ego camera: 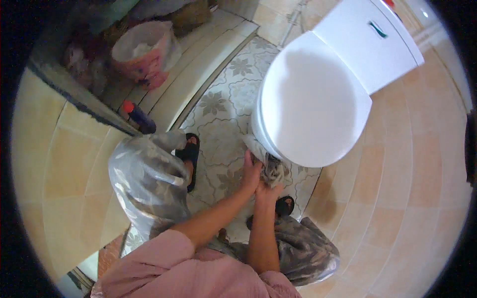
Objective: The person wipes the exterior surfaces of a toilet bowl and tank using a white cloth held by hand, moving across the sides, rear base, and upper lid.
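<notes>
A crumpled grey cloth is gripped between my two hands, below the front of a white toilet with its lid down. My left hand holds the cloth's left side, fingers pointing up towards the toilet base. My right hand grips its lower end, close beside the left. Part of the cloth spreads up against the side of the toilet bowl, just over the floor. The fingers are partly hidden by the cloth.
A patterned tile floor lies under me, with a tiled wall close on the right. Beyond a raised ledge at the left stand a pink lined bin and a dark bottle with a red cap.
</notes>
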Demonstrator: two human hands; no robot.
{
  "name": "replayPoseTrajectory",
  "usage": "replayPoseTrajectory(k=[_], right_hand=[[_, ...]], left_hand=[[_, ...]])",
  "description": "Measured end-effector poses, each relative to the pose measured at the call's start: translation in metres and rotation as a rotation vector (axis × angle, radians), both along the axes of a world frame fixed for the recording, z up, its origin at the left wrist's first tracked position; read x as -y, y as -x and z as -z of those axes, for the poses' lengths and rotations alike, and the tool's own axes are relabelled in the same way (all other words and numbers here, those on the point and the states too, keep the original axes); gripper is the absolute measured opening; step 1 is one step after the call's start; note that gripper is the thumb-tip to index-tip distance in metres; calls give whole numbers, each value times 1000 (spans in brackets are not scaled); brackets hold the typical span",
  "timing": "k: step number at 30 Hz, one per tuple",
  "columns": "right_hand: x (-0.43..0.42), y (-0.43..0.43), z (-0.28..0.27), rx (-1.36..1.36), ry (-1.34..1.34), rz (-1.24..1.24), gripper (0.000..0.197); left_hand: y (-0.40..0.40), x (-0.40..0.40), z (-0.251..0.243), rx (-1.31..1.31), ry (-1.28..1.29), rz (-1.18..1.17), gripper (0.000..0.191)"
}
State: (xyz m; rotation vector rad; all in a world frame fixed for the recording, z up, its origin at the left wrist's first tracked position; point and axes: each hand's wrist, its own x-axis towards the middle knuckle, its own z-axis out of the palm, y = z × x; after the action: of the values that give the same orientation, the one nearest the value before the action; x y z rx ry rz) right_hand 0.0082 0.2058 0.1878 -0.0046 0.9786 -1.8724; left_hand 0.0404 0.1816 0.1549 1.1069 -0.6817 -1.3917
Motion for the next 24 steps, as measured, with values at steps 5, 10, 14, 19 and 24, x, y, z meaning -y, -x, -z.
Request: replayPoseTrajectory(k=[5,10,14,19,24], right_hand=[[4,53,84,-892,-14,-461,34],[-16,16,13,114,181,-297,44],[7,3,12,357,252,-349,44],[28,23,93,-846,-59,-565,39],[48,24,79,236,-260,-193,35]], left_hand=[[-7,29,1,-549,-263,29,45],[-28,1,-41,274,310,38,33],[-25,13,-25,490,365,14,37],[-16,76,37,-161,96,23,43],[-13,93,53,-401,-365,77,38]])
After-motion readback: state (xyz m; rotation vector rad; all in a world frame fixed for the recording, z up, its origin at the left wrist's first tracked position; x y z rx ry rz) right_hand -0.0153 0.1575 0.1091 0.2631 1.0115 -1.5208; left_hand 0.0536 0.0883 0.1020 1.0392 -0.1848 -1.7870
